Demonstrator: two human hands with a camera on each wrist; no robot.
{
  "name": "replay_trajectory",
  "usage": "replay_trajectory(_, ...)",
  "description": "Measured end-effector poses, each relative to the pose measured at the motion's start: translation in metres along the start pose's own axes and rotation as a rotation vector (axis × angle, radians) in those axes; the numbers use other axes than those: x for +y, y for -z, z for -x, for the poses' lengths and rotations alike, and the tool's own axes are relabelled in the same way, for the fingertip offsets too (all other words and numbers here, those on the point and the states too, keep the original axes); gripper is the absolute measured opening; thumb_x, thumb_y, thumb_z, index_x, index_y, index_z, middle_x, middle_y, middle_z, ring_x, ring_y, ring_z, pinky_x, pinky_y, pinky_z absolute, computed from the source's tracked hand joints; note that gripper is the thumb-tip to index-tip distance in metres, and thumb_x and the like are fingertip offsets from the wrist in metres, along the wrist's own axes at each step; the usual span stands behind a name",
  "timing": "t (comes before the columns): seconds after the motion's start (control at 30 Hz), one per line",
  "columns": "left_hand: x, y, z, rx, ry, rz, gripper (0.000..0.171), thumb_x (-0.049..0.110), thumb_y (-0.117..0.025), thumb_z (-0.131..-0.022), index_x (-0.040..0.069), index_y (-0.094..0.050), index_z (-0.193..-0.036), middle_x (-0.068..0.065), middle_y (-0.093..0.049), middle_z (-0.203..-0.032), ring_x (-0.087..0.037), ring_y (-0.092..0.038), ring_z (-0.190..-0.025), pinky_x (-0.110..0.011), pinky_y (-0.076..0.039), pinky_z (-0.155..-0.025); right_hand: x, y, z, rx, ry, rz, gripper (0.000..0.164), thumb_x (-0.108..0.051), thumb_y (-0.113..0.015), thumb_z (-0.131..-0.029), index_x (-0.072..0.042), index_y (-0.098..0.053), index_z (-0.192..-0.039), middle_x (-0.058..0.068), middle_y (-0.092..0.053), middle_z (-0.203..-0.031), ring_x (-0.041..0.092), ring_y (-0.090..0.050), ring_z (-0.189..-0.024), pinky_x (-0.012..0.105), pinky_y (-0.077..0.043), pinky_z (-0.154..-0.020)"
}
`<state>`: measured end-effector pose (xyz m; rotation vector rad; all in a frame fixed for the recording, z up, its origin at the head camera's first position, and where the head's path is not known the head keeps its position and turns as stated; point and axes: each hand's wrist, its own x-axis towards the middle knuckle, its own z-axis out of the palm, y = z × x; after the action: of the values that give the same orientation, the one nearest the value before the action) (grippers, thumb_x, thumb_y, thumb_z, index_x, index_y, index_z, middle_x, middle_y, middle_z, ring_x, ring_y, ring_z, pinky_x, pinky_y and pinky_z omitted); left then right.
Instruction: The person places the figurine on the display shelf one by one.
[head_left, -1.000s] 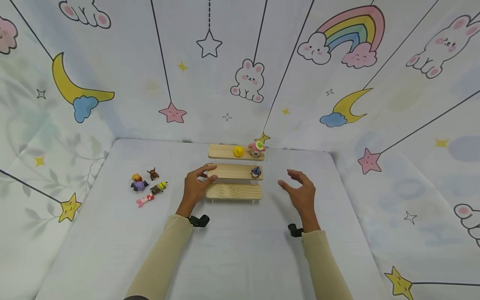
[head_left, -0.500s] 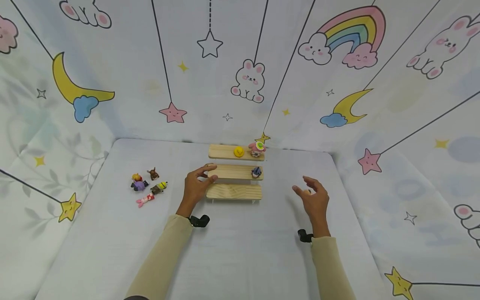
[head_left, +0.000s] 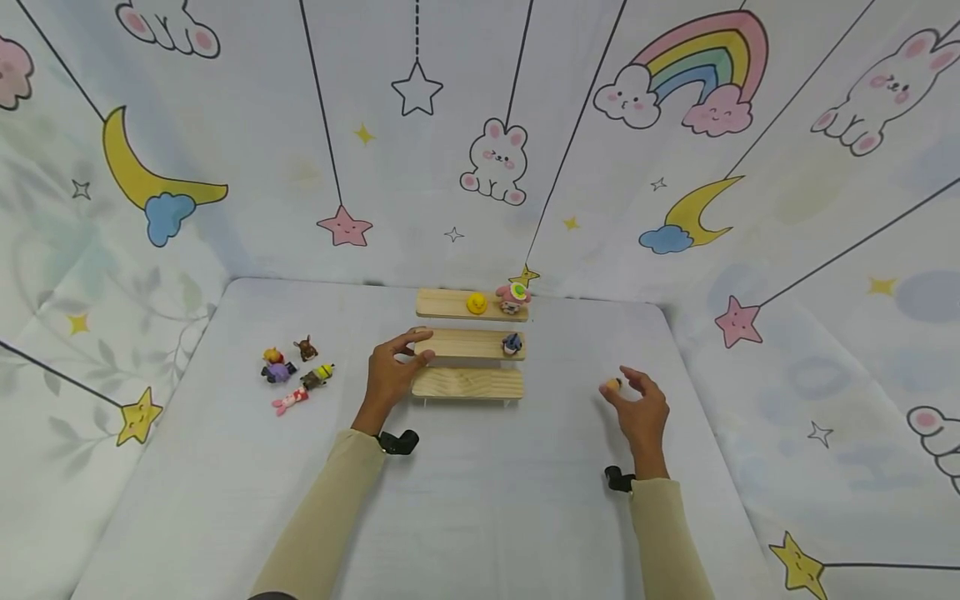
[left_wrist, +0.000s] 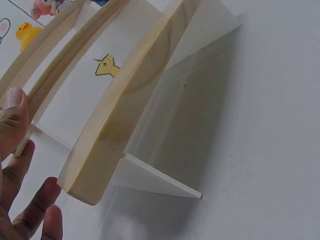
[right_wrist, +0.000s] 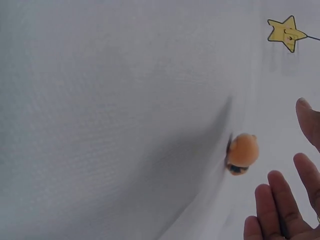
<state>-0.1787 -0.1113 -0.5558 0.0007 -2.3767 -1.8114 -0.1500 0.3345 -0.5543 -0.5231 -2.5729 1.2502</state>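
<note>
Our left grip [head_left: 388, 375] clamps the shelf [head_left: 467, 342]; our right grip [head_left: 642, 412], fingers apart, could topple the toy [right_wrist: 243, 150] by brushing it.

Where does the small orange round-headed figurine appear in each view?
Head: right of centre and below mid-height, the small orange round-headed figurine is beside the bare right hand.
Left wrist: not in it.
Right wrist: right of centre, a little below mid-height, to the left of the hand.
Shared landmark: that right hand, in the head and right wrist views only.
</note>
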Motion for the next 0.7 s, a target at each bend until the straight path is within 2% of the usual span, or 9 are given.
replay_trajectory(0.17, 0.0, 0.0, 0.0, 0.0, 0.011, 0.003, 0.034, 0.032, -0.08, -0.085, 0.037, -0.072, -0.117, 0.012, -0.062, -0.136, -0.027, -0.062, -0.105, -0.04, -0.05, -0.079, 0.011, -0.001, 0.0, -0.037, -0.027, 0.027, 0.057, -0.029, -0.086, -0.079, -0.022, -0.064, -0.132, 0.008, -0.06, -0.138, 0.028, -0.05, -0.132, 0.054, -0.038, -0.108)
replay_trajectory(0.37, 0.002, 0.001, 0.0, 0.004, 0.005, -0.001, 0.034, 0.032, -0.08, -0.084, 0.036, -0.073, -0.118, 0.012, -0.062, -0.136, -0.027, -0.062, -0.105, -0.037, -0.051, -0.077, 0.016, -0.001, -0.001, -0.075, -0.042, 0.039, 0.054, -0.021, -0.084, -0.082, -0.02, -0.064, -0.132, 0.004, -0.061, -0.138, 0.027, -0.053, -0.13, 0.05, -0.04, -0.109)
replay_trajectory(0.53, 0.003, 0.001, 0.001, 0.001, 0.013, -0.007, 0.035, 0.031, -0.08, -0.084, 0.036, -0.073, -0.118, 0.014, -0.062, -0.136, -0.02, -0.061, -0.102, -0.033, -0.051, -0.075, 0.016, 0.0, -0.003, -0.062, -0.058, 0.044, 0.055, -0.017, -0.083, -0.082, -0.02, -0.063, -0.133, 0.005, -0.061, -0.139, 0.028, -0.053, -0.13, 0.051, -0.04, -0.11)
replay_trajectory(0.7, 0.003, 0.001, 0.001, 0.001, 0.024, -0.021, 0.035, 0.035, -0.08, -0.084, 0.035, -0.073, -0.118, 0.014, -0.062, -0.136, -0.025, -0.062, -0.105, -0.032, -0.05, -0.076, 0.018, 0.001, -0.006, -0.068, -0.078, 0.061, 0.057, -0.017, -0.082, -0.083, -0.021, -0.061, -0.136, 0.007, -0.059, -0.141, 0.029, -0.052, -0.132, 0.053, -0.04, -0.109)
